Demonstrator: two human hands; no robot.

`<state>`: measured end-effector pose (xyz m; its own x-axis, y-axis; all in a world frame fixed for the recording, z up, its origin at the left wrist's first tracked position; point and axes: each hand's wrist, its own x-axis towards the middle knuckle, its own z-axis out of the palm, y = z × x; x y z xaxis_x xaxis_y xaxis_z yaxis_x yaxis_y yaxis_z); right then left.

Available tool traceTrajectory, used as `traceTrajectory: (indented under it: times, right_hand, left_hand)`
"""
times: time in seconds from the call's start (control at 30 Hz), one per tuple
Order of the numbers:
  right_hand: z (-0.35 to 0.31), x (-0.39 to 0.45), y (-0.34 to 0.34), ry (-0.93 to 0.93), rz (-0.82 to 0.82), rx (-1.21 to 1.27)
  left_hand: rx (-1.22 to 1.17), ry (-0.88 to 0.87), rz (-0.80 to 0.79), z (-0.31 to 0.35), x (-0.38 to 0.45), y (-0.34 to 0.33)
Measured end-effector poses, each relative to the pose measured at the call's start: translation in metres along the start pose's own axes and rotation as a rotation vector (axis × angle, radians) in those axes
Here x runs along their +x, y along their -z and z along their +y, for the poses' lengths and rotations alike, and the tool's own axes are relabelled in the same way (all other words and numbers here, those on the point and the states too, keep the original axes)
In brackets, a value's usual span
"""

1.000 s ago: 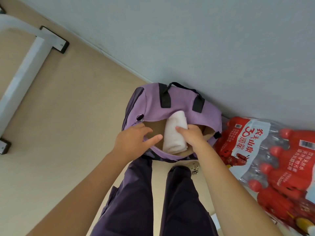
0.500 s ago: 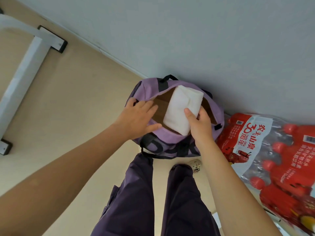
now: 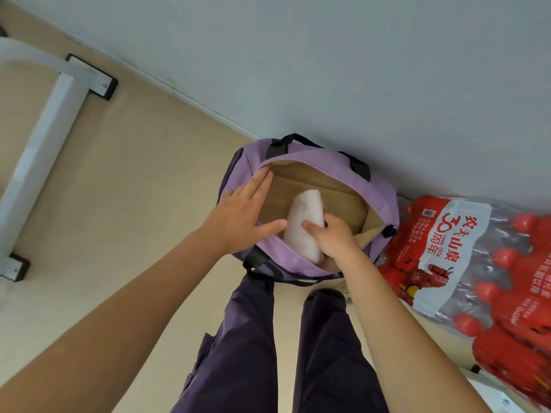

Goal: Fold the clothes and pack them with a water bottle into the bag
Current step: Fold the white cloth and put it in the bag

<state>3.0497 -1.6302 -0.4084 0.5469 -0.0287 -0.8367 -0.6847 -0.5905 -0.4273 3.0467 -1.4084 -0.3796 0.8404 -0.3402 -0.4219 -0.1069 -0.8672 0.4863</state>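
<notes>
Head view: purple fabric bag (image 3: 310, 162) on beige floor (image 3: 119, 204) by wall, mouth open, tan lining, black strap handles. White folded cloth (image 3: 304, 225), soft, rounded bundle, sits inside bag. Right hand (image 3: 334, 236) grips cloth's near end, fingers curled over it. Left hand (image 3: 241, 213) flat, fingers straight, pressing bag's left rim. Shrink-wrapped red-capped bottle pack (image 3: 477, 263) just right of bag.

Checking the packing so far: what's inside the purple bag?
Inside the purple bag lies one folded white cloth, gripped by the right hand, on the tan lining. No bottle shows; the space under the cloth is hidden.
</notes>
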Motion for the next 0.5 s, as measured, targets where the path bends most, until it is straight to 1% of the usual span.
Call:
traceTrajectory:
  times: [0.03,0.07,0.1,0.17,0.27,0.3,0.4,0.43,0.5]
  right_hand:
    - [-0.005,0.003,-0.006,0.025,-0.028,0.164]
    - [-0.010,0.007,-0.014,0.039,-0.072,0.278]
    - [-0.013,0.012,-0.022,0.029,-0.114,0.330]
    - [-0.016,0.025,-0.040,-0.025,-0.148,0.321]
    - [-0.019,0.040,-0.057,-0.058,-0.078,0.332]
    - [-0.020,0.044,-0.059,-0.039,-0.104,0.370]
    - [-0.026,0.051,-0.066,-0.008,-0.274,0.443]
    - [-0.027,0.052,-0.067,-0.006,-0.300,0.433]
    - [-0.026,0.053,-0.068,0.002,-0.279,0.392]
  left_hand:
    - [-0.008,-0.017,0.010,0.001,-0.002,0.000]
    - [-0.020,-0.035,0.022,0.001,-0.005,-0.001]
    - [-0.038,-0.052,0.035,0.002,-0.006,0.000]
    - [-0.071,-0.075,0.063,0.001,-0.009,0.001]
    - [-0.059,-0.080,0.081,-0.003,-0.012,0.002]
    - [-0.051,-0.080,0.077,-0.005,-0.013,0.002]
    - [-0.032,-0.069,0.063,-0.012,-0.013,0.002]
    - [-0.023,-0.064,0.063,-0.014,-0.012,0.002]
    - [0.006,-0.055,0.061,-0.015,-0.012,0.001]
